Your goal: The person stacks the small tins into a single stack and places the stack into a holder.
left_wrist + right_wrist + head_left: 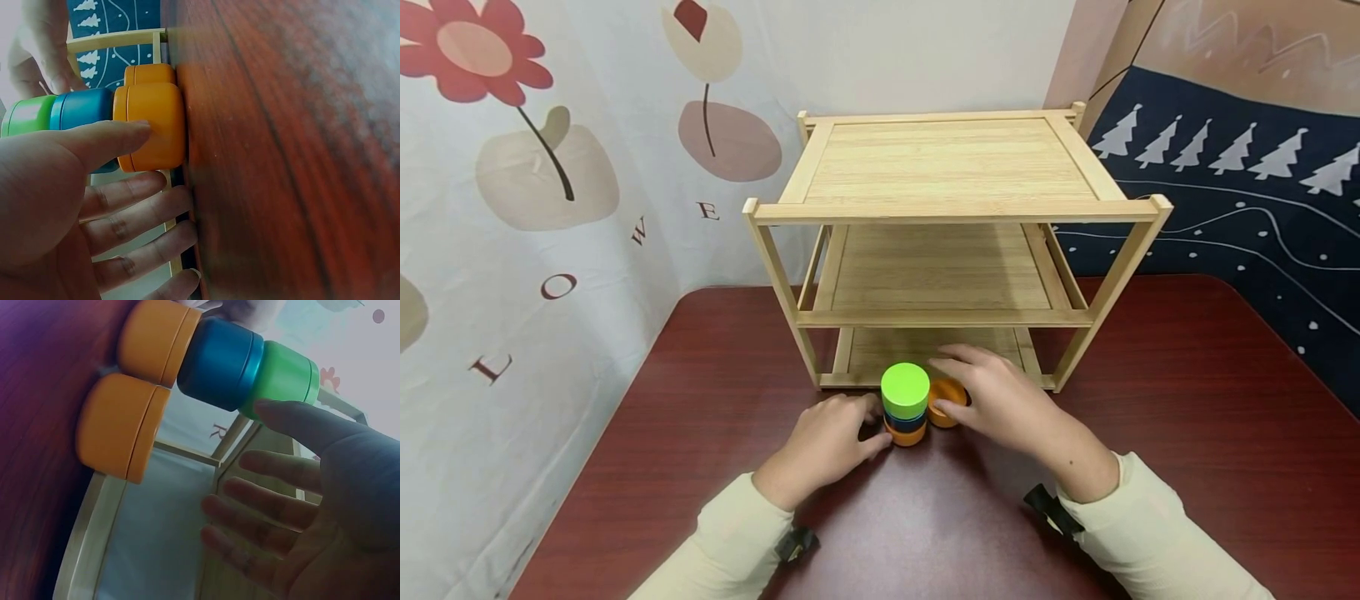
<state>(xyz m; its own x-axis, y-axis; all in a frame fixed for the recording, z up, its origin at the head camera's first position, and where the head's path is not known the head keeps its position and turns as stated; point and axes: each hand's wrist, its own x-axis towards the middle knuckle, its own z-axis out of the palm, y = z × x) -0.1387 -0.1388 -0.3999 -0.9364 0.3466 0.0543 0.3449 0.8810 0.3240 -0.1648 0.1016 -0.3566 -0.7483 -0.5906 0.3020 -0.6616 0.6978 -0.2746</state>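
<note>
Fingers on our left hand [827, 442] are lying loosely extended, thumb at the bottom orange jar [907, 435]; blue jar [219, 362] and green jar [906, 387] are sitting stacked above that thumb. We're holding our right hand [1000, 396] uncurled near the green jar, second orange jar [119, 428] sitting below its fingers.

The person wears long, plain sleeves in pale cream; the left sleeve [722, 537] and right sleeve [1157, 529] match, softly creased, their cuffs leaving the left hand [823, 442] and right hand [1003, 400] bare. Beneath each cuff juts a small black fitting [1054, 510] with a yellowish mark, too small to read.
</note>
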